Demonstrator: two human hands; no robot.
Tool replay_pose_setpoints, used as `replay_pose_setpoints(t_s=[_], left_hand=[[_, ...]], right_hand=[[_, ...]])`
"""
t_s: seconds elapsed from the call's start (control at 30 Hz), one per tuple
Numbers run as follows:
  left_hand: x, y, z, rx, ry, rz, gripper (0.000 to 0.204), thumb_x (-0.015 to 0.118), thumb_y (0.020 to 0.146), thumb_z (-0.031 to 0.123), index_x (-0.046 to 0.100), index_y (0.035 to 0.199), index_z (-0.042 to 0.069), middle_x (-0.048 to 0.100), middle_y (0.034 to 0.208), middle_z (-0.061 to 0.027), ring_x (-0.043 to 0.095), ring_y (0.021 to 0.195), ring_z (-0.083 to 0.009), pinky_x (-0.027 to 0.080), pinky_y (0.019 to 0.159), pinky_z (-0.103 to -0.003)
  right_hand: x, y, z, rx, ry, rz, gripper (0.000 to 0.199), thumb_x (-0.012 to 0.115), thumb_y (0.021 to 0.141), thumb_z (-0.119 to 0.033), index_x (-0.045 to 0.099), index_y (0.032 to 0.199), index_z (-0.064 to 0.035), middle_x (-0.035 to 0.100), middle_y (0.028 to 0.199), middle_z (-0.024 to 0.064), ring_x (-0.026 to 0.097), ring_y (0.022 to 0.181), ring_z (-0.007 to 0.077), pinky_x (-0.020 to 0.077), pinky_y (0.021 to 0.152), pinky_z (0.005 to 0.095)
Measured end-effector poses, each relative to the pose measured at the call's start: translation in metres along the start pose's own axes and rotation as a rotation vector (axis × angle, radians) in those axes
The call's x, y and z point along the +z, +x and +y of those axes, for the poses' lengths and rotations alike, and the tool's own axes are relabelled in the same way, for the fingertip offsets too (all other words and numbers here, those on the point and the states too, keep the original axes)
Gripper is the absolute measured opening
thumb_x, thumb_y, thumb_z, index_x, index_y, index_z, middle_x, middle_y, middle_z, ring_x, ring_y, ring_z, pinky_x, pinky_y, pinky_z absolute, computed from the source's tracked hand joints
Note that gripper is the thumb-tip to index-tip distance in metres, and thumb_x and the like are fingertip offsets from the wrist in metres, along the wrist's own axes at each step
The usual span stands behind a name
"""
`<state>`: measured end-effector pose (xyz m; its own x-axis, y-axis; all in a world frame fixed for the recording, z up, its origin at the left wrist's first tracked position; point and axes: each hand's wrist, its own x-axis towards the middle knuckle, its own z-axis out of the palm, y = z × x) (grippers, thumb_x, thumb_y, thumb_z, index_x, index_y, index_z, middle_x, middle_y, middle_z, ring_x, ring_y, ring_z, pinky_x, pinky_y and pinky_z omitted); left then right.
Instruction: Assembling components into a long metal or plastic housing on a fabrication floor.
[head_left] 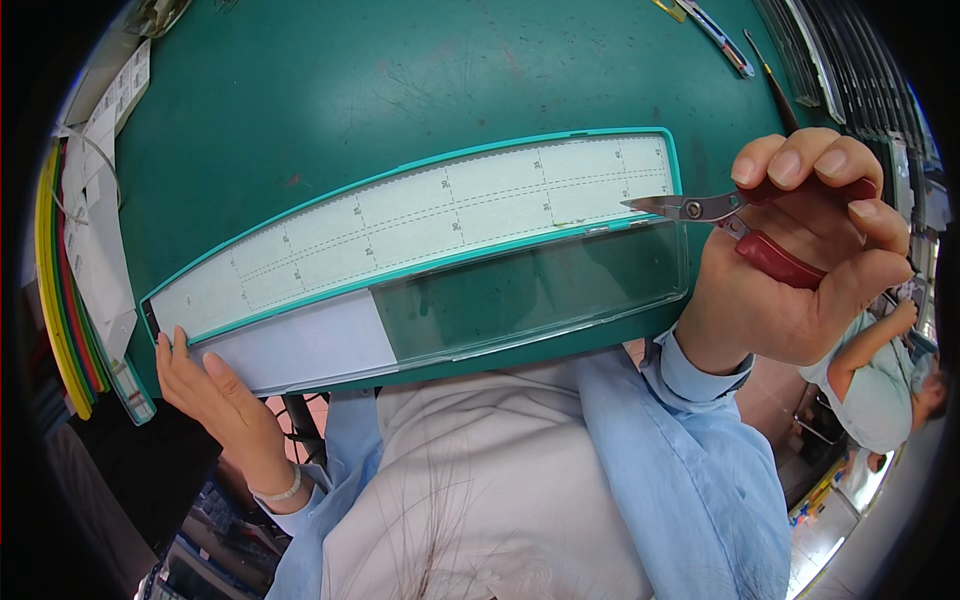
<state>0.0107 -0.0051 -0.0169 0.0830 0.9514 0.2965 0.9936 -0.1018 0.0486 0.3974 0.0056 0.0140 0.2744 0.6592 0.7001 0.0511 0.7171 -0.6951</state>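
A long teal-framed holder lies along the near edge of a green table. It carries a pale gridded paper strip, with a clear plastic cover and a white paper sheet below it. My right hand grips red-handled pliers, whose metal tips touch the right end of the strip. My left hand holds the holder's lower left corner, fingers on the white sheet.
Coloured flat strips and white labels line the table's left edge. Tools lie at the far right. Another person in a pale top is at the right. A pale blue shirt fills the lower middle.
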Motion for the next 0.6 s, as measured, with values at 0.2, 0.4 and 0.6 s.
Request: replay_pose_setpoints(t_s=[0.2, 0.4, 0.6], left_hand=[[0.0003, -0.0002, -0.0012, 0.008, 0.002, 0.003, 0.04, 0.035, 0.102, 0.02, 0.044, 0.131, -0.006, 0.038, 0.138, -0.0255, 0.034, 0.129, -0.0379, 0.027, 0.106, -0.045], [0.0005, -0.0006, -0.0006, -0.001, 0.005, 0.0, 0.04, 0.035, 0.102, 0.02, 0.044, 0.131, -0.006, 0.038, 0.138, -0.0254, 0.034, 0.129, -0.0379, 0.027, 0.106, -0.045], [0.0009, -0.0006, -0.0009, 0.002, 0.004, 0.001, 0.04, 0.035, 0.102, 0.02, 0.044, 0.131, -0.006, 0.038, 0.139, -0.0253, 0.033, 0.129, -0.0378, 0.027, 0.106, -0.045]], right_hand=[[0.0004, -0.0001, -0.0009, -0.001, 0.001, 0.004, 0.039, 0.033, 0.102, -0.044, 0.056, 0.105, -0.0122, 0.056, 0.105, 0.0171, 0.058, 0.086, 0.0252, 0.05, 0.066, 0.0375], [0.0018, -0.0009, -0.0002, 0.002, 0.017, 0.02, 0.039, 0.035, 0.101, -0.044, 0.056, 0.105, -0.012, 0.056, 0.104, 0.0169, 0.058, 0.085, 0.0251, 0.05, 0.065, 0.0371], [0.0025, -0.0005, -0.0006, 0.005, 0.022, 0.031, 0.039, 0.035, 0.101, -0.044, 0.056, 0.103, -0.0116, 0.056, 0.103, 0.0167, 0.058, 0.084, 0.025, 0.0499, 0.065, 0.037]])
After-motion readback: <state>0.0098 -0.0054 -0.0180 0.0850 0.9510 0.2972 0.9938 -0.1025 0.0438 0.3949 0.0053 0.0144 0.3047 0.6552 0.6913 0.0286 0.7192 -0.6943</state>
